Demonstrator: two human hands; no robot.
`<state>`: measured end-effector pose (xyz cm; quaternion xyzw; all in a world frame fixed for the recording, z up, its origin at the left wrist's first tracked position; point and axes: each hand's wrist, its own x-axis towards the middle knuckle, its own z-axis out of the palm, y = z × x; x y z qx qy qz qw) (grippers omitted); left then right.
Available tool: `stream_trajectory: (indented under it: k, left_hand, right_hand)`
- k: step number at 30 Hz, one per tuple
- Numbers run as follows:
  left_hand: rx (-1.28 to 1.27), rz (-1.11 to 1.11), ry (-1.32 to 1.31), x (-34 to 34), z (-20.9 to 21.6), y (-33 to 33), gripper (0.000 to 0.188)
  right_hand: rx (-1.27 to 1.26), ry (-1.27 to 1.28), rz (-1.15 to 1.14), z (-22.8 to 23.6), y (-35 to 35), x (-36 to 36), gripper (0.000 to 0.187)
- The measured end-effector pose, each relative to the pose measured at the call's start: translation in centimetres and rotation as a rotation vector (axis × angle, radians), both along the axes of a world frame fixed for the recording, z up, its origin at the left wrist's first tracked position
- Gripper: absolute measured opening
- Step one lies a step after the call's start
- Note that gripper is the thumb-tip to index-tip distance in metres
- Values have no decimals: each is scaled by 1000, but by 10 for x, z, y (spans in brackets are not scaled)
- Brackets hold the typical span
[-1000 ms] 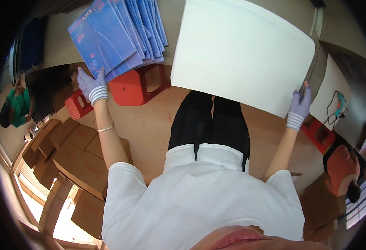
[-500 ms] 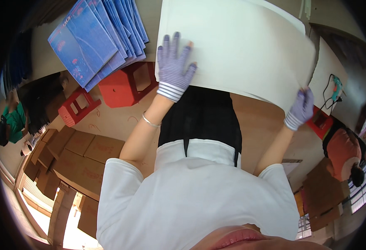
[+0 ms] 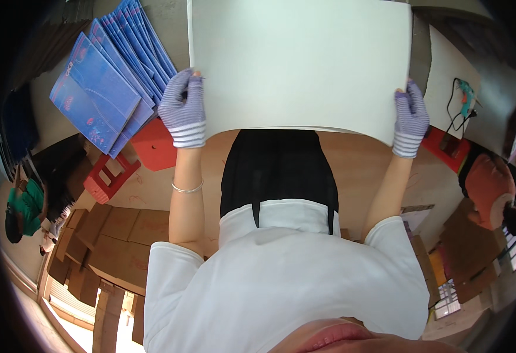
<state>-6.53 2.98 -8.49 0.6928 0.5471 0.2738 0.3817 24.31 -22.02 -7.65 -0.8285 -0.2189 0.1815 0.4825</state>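
Note:
Large white sheets (image 3: 305,65), seemingly more than one by the doubled near edge, lie on the table in front of me, with that edge sagging over the table's side. My left hand (image 3: 182,109), in a purple striped glove with bare thumb tip, is closed on their left edge. On the opposite edge, near the right corner, my right hand (image 3: 411,120) grips the sheets in a matching glove. Its thumb lies on top, while the fingers underneath are partly hidden. Just left of my left hand are fanned-out flat blue printed folders (image 3: 99,88).
Red plastic stools (image 3: 152,147) stand beneath the table's left side. At right, a teal corded hand tool (image 3: 465,97) lies on a pale board. Cardboard boxes (image 3: 117,235) are stacked behind left. One person in green (image 3: 28,206) is far left, another in orange (image 3: 490,188) at right.
My left hand has gone from lying flat and spread on the sheets to gripping their left edge. The sheets have shifted left and squared up, with my right hand still holding their right edge.

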Motion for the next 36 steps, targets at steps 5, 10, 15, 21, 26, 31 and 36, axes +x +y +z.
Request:
stream_trajectory:
  k: [5, 10, 15, 21, 26, 31, 36]
  left_hand:
    - [367, -486, 68, 42, 5, -17, 35]
    - [398, -644, 265, 79, -16, -36, 46]
    - [436, -687, 378, 87, -42, -32, 48]
    - [446, -703, 361, 83, -48, -28, 49]
    - [443, -690, 341, 75, -50, -24, 50]
    - [442, -689, 326, 73, -50, -23, 51]
    - [444, -690, 327, 71, -52, -23, 51]
  right_hand:
    - [100, -42, 413, 10, 46, -31, 45]
    - [44, -255, 391, -33, 75, -49, 62]
    - [-160, -513, 419, -56, 85, -53, 79]
    - [-301, -611, 551, -63, 83, -48, 82]
    - [-341, -624, 576, -60, 85, -48, 79]
    - [-422, -658, 560, -62, 91, -56, 77]
    - [-326, -618, 523, -66, 90, -53, 75]
